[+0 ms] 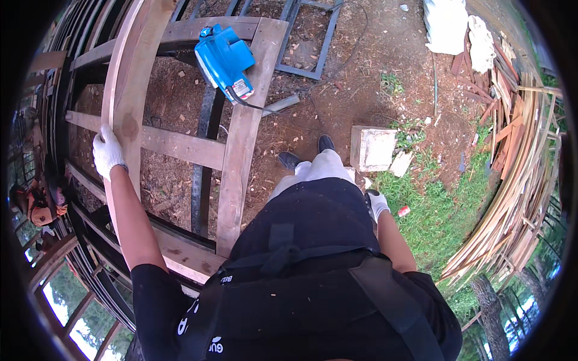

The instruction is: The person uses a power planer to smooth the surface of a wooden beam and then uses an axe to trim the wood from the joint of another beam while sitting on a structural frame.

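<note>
My left hand [108, 150], in a white knit glove, is closed over the outer edge of a long wooden plank [129, 102]. This plank lies lengthwise across a wooden frame [186, 148]. My right hand [377, 203], also gloved, hangs low beside my right thigh. Its fingers are curled and partly hidden, and something dark shows at them that I cannot make out. A blue electric hand planer [226, 63] rests on the frame's far right corner, apart from both hands, its black cord trailing to the right.
A pale block [373, 148] stands on the ground right of my feet. Metal frames [313, 72] lie beyond the planer. Stacked wood strips [503, 204] curve along the right, near white sacks [447, 24]. A red can [403, 211] lies in the grass. Dark bars [54, 120] line the left.
</note>
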`<state>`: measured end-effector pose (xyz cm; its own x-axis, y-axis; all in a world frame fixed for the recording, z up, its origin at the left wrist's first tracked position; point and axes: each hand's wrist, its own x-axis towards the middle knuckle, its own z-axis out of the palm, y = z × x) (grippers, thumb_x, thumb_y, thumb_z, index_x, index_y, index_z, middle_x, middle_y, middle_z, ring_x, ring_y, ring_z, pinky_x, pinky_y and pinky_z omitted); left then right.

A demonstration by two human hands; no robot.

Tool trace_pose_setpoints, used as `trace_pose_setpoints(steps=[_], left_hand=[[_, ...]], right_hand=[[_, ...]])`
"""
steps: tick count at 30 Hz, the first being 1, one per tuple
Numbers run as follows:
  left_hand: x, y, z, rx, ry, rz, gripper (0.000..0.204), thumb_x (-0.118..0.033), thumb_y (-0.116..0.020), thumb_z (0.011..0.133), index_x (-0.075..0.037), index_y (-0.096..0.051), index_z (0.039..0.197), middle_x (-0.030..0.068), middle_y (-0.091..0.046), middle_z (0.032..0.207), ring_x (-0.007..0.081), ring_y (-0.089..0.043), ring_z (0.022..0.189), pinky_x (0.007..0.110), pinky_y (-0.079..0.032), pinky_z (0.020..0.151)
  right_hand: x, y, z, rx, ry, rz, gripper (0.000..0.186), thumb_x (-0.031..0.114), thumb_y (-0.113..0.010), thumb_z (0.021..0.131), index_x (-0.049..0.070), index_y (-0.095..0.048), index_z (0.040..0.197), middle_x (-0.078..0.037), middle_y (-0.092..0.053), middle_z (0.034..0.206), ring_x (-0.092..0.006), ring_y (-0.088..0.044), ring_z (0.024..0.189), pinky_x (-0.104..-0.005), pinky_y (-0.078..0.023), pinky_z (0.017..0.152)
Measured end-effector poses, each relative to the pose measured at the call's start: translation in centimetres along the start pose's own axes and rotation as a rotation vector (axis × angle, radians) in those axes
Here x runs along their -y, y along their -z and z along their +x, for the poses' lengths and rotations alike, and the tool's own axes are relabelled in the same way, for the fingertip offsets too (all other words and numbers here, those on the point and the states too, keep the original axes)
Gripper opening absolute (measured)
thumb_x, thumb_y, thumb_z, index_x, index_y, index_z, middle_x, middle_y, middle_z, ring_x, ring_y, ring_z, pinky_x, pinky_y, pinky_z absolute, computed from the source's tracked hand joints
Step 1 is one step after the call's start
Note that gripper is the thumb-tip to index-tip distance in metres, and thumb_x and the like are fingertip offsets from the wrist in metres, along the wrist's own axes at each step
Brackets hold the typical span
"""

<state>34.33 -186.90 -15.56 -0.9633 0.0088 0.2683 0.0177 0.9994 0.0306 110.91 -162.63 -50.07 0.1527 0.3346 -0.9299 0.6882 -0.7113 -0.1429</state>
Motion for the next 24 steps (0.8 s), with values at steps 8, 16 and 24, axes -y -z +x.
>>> trace_pose_setpoints(steps=[8, 16, 24], left_hand=[[0.9, -2.1, 1.7, -0.003, 0.055, -0.032, 0.081, -0.071, -0.042, 0.096, -0.004, -0.065, 0.135, 0.0216, -0.069, 0.129, 0.0399, -0.063, 0.123, 0.046, -0.046, 0.106], [0.9, -2.3, 1.2, -0.034, 0.063, 0.016, 0.079, -0.070, -0.042, 0.096, -0.005, -0.065, 0.135, 0.0194, -0.070, 0.128, 0.0389, -0.064, 0.122, 0.045, -0.047, 0.104], [3.0, -2.7, 3.4, 0.032, 0.021, 0.029, 0.084, -0.071, -0.039, 0.097, -0.002, -0.060, 0.140, 0.0212, -0.066, 0.134, 0.0395, -0.060, 0.128, 0.044, -0.043, 0.108]], right_hand=[[15.8, 5.2, 2.4, 0.184, 0.406, 0.209, 0.035, 0.009, -0.051, 0.104, 0.013, -0.062, 0.138, -0.017, -0.072, 0.113, -0.0245, -0.073, 0.077, -0.0353, -0.060, 0.070], [9.4, 6.3, 4.1, 0.058, 0.184, -0.352, 0.031, 0.029, -0.065, 0.101, 0.003, -0.075, 0.114, -0.013, -0.074, 0.078, -0.0251, -0.073, 0.065, -0.0377, -0.059, 0.059], [-0.4, 4.9, 3.8, 0.131, -0.064, 0.049, 0.021, 0.021, -0.062, 0.103, 0.006, -0.071, 0.114, -0.017, -0.076, 0.087, -0.0314, -0.074, 0.067, -0.0469, -0.064, 0.058]])
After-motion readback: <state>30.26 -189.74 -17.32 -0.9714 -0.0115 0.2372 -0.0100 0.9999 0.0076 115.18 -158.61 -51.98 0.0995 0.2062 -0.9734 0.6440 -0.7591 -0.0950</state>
